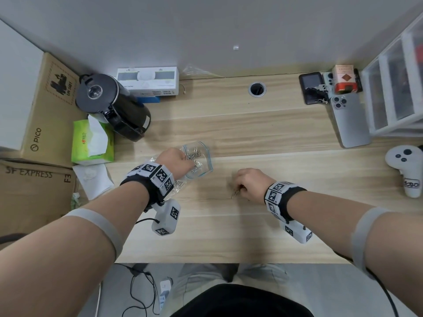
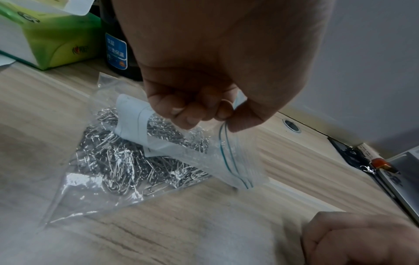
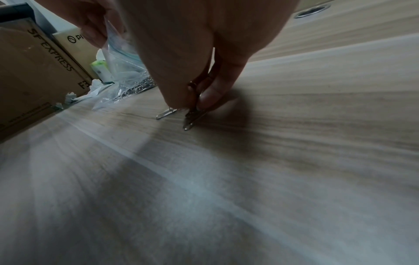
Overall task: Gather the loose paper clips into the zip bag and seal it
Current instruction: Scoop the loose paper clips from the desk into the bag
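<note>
A clear zip bag [image 1: 198, 160] with a blue-green zip line stands on the wooden desk, its mouth held open upward. My left hand [image 1: 177, 160] pinches its rim between thumb and fingers [image 2: 223, 114]. Inside the zip bag [image 2: 127, 161] lie many silver paper clips [image 2: 118, 157] and a white slip. To the right, my right hand [image 1: 248, 183] is down on the desk, pinching a few loose paper clips [image 1: 235, 192] between thumb and fingertips [image 3: 209, 97]. One paper clip [image 3: 166, 113] lies flat beside the pinched paper clips [image 3: 192, 119].
A black kettle [image 1: 114, 106], a green tissue box [image 1: 92, 140] and cardboard boxes [image 1: 36, 179] crowd the left. A phone [image 1: 349, 120], a white controller [image 1: 408, 170] and plastic drawers [image 1: 393, 88] stand at the right. A cable hole [image 1: 257, 89] lies at the back.
</note>
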`<state>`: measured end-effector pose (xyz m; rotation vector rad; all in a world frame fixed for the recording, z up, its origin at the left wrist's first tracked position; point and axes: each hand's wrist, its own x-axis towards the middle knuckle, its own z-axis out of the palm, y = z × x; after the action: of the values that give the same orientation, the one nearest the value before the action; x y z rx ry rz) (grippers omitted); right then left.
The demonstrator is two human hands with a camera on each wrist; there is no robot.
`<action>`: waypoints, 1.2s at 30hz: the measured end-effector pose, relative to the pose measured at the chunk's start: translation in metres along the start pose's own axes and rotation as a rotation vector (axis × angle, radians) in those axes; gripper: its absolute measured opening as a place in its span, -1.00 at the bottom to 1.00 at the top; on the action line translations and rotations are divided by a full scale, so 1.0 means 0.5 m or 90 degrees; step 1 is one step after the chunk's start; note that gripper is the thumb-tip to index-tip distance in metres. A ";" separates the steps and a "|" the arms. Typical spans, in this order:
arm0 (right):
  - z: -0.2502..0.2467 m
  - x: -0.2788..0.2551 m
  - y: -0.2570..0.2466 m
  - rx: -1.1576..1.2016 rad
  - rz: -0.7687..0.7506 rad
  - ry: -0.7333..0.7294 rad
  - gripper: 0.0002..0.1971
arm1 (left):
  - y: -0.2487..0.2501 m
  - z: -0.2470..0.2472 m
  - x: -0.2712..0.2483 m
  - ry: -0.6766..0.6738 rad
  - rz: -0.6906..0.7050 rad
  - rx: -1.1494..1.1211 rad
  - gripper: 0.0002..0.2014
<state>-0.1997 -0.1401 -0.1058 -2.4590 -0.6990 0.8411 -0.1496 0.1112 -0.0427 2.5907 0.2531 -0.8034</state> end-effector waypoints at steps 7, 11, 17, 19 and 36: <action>0.003 -0.007 0.002 0.034 -0.004 0.024 -0.75 | 0.007 0.004 -0.005 -0.007 -0.002 0.015 -0.60; -0.001 -0.009 0.001 0.058 0.015 0.024 -0.74 | 0.016 0.006 -0.010 -0.006 -0.003 0.021 -0.61; -0.050 -0.002 -0.020 0.248 0.137 0.098 -0.82 | 0.022 0.002 -0.018 -0.010 0.001 0.002 -0.60; -0.080 0.015 -0.038 0.330 0.166 0.156 -0.84 | 0.023 0.000 -0.019 -0.016 0.004 -0.008 -0.61; -0.109 0.026 -0.002 0.079 0.116 0.066 -0.59 | -0.016 -0.009 -0.014 0.019 0.001 -0.059 -0.60</action>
<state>-0.1553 -0.1453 -0.0719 -2.4593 -0.3796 0.7903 -0.1553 0.1199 -0.0382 2.5172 0.2894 -0.7349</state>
